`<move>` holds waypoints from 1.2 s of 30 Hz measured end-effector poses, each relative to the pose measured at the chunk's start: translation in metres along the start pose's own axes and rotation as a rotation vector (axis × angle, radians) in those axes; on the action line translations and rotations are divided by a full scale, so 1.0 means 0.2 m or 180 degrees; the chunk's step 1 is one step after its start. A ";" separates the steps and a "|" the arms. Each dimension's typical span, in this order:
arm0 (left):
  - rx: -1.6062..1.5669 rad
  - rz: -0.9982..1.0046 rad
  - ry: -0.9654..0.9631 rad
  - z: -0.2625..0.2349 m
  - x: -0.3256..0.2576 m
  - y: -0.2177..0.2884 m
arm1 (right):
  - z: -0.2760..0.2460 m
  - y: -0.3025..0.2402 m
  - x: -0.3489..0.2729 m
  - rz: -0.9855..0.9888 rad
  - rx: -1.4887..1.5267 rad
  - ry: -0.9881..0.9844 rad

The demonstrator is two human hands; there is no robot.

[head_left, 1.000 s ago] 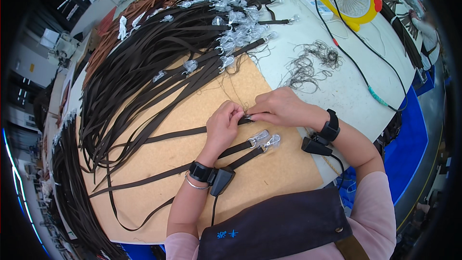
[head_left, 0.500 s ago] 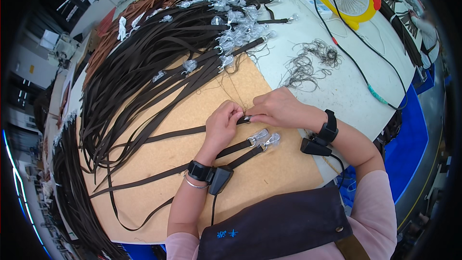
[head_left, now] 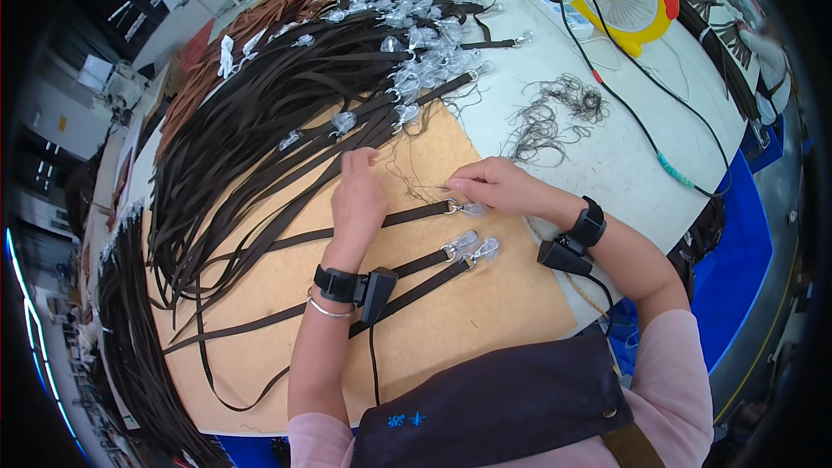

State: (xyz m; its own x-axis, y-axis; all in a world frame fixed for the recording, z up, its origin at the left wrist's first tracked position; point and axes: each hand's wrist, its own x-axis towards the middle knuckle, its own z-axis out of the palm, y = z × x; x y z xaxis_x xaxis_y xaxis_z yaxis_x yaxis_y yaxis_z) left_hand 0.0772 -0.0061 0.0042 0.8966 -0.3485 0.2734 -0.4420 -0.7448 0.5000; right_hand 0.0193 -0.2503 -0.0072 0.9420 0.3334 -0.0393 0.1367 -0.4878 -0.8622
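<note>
My right hand is closed in a pinch on a small dark pointed tool, mostly hidden by the fingers. Loose dark thread lies in loops beside its tip. Just below is a dark brown strap with a metal clasp in clear plastic wrap at its end. Away from that strap's end, my left hand is raised at the edge of the strap pile, fingers loosely bent and apart, with nothing visible in them. Two more clasp-ended straps lie nearer me on the tan board.
A large pile of dark straps covers the left, with brown straps behind. A thread tangle lies on the white table. A yellow fan and its black cable are at the far right.
My left hand has let go of the strap's clasp end and moved up and left. My right hand has lifted slightly off the strap, leaving the wrapped clasp lying in view.
</note>
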 end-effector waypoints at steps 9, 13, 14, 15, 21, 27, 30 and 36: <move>-0.0595 0.0265 -0.0484 -0.08 -0.22 0.15 | -0.10 -0.08 -0.03 0.0067 -0.2231 0.1706; -0.0671 0.0445 -0.0487 0.04 -0.17 0.08 | 0.00 -0.17 -0.02 -0.0245 -0.1721 0.0540; -0.0677 0.0463 -0.0490 0.05 -0.17 0.08 | 0.03 -0.14 -0.01 -0.0271 -0.1586 0.0426; -0.0790 0.0179 -0.0644 0.05 -0.16 0.07 | 0.05 -0.12 0.01 -0.0304 -0.1449 0.0308; -0.0777 0.0195 -0.0677 0.07 -0.13 0.08 | 0.03 -0.02 0.05 -0.0195 -0.0241 0.0092; 0.1562 0.0012 0.0067 -0.06 -0.01 -0.16 | 0.00 0.01 0.04 0.0086 -0.0706 0.0614; 0.1763 0.0287 0.0674 -0.17 -0.04 -0.18 | -0.10 0.08 0.05 0.0321 -0.1584 0.1249; 0.0086 0.0815 -0.0560 -0.05 -0.20 0.15 | -0.18 -0.01 0.03 0.0365 -0.2153 0.1737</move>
State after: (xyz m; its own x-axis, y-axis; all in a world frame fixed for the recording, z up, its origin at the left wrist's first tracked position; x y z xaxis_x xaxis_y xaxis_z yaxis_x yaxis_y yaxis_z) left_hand 0.0272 -0.0087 0.0153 0.7485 -0.6181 0.2400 -0.6553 -0.6341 0.4105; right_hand 0.0347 -0.2762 0.0132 0.9526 -0.0953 0.2890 0.0216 -0.9262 -0.3765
